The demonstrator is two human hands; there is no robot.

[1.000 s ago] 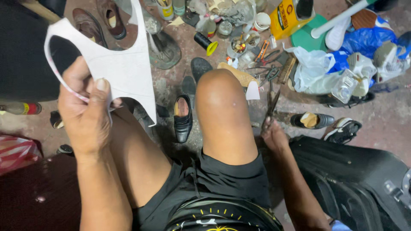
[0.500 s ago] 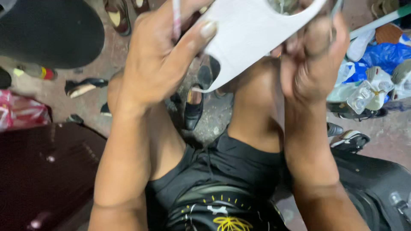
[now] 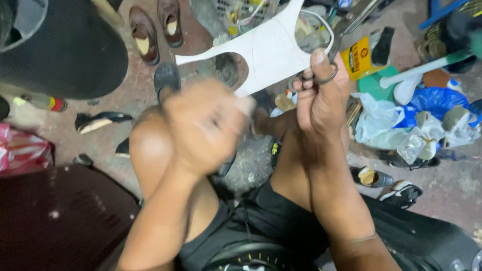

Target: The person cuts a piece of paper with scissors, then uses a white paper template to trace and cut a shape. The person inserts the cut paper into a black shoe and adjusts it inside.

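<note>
My left hand (image 3: 201, 133) at centre frame is a blur, looks curled on the white cutout's (image 3: 266, 52) lower corner. Right hand (image 3: 321, 95) is clamped through the scissors (image 3: 346, 25), upper middle. Shape's mostly cut, trimming left.

White cut-out sheet and scissors, held up over the knees

The white sheet (image 3: 268, 55) is thin, flat and stiff-looking, cut into a curved pattern with a long narrow arm pointing left and a rounded notch scooped out of its lower edge; faint pencil lines cross its face. It is held upright, slightly tilted. The metal scissors (image 3: 341, 35) meet its right edge, blades angled up to the right, loop handles low beside the sheet's right corner.
</note>
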